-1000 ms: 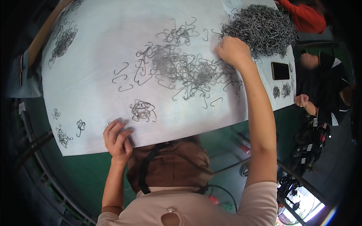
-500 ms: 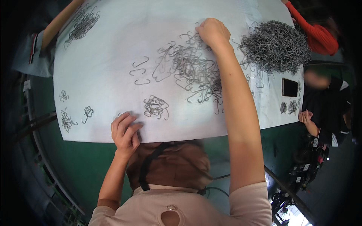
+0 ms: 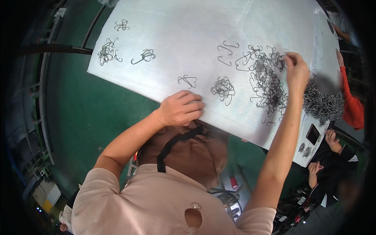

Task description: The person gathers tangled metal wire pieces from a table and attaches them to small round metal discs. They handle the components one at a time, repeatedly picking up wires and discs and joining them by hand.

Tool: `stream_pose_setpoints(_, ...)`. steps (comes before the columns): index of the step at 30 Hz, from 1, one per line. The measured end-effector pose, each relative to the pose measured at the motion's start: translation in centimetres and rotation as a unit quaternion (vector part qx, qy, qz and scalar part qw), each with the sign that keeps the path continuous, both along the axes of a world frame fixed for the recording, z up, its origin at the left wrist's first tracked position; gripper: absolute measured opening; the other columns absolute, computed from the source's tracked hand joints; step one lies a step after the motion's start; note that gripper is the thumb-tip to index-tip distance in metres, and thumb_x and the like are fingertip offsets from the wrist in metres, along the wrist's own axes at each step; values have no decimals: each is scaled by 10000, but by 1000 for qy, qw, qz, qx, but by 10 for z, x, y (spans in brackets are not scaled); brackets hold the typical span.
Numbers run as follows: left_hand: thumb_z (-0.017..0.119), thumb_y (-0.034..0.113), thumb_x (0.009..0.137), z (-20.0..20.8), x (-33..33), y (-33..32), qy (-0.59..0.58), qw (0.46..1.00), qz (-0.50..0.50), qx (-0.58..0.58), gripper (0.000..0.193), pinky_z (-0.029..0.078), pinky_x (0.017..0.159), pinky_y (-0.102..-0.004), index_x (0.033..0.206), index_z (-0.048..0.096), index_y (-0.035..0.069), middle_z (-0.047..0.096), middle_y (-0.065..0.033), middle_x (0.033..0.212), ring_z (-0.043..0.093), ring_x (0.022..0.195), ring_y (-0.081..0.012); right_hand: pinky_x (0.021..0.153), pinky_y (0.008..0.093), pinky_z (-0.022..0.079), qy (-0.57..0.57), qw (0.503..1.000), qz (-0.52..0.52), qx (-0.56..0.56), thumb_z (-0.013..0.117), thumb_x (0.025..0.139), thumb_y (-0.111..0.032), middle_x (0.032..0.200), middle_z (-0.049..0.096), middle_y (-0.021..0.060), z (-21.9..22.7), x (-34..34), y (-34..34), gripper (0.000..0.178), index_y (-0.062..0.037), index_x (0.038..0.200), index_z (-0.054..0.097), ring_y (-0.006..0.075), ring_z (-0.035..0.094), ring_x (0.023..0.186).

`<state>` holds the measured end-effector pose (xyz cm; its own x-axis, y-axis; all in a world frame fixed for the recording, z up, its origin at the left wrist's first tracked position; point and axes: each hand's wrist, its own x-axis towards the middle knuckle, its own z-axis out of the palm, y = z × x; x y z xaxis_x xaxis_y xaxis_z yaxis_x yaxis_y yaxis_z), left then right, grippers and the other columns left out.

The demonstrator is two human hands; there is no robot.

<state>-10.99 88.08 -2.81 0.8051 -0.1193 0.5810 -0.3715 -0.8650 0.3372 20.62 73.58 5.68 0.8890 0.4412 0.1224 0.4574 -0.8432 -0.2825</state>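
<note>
Thin grey metal hooks lie loosely tangled in a scattered heap [image 3: 270, 78] on the white-covered table [image 3: 188, 35]. At this heap's far right side, my right hand [image 3: 296, 72] has its thumb and fingers drawn into a pinch; what lies between the tips is hidden. My left hand [image 3: 182, 107] rests at the table's near edge, palm down with curled fingers, and anything under them is out of sight. Just beyond it lie a few hooks [image 3: 188, 81]. A compact bunch of hooks [image 3: 223, 90] sits between my hands, and several single hooks [image 3: 225, 51] are farther back.
Small hook groups [image 3: 106, 53] occupy the table's left end. A large dense hook pile [image 3: 323, 100] stands at the right, beside a person's red sleeve [image 3: 352, 105]. A dark phone [image 3: 313, 134] lies near another person's hands [image 3: 315, 168] at the right edge.
The view has swung, so the table sits tilted and farther right. My left hand has curled over more, uncovering a few hooks. My right hand has shifted along the scattered heap toward its right side.
</note>
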Motion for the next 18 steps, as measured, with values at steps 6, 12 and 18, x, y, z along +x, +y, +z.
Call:
stream_pose_setpoints(6, 569, 154, 643, -3, 5, -3, -11, 999, -1, -33, 163, 478, 665, -294, 797, 584, 102, 606, -6, 885, 598, 810, -185, 725, 288, 505, 320, 889, 264, 192, 658, 824, -112, 858, 700, 127, -37, -153, 58, 150, -1, 917, 698, 179, 658, 779)
stream_pose_setpoints(12, 579, 88, 626, 0, 7, -5, -47, 997, 17, -65, 127, 463, 602, -289, 753, 592, 98, 603, -3, 815, 600, 748, -173, 822, 379, 473, 86, 954, 239, 162, 652, 804, -117, 961, 649, 114, -43, -139, 60, 120, -59, 902, 690, 287, 595, 943)
stream_pose_setpoints(18, 572, 27, 596, 12, -3, 6, -73, 985, 62, -142, 168, 494, 668, -319, 749, 626, 72, 642, -35, 848, 620, 781, -229, 1005, 426, 403, -62, 996, 57, -37, 723, 789, -211, 1251, 567, 147, -49, -46, -46, 368, -159, 1149, 668, 341, 477, 1204)
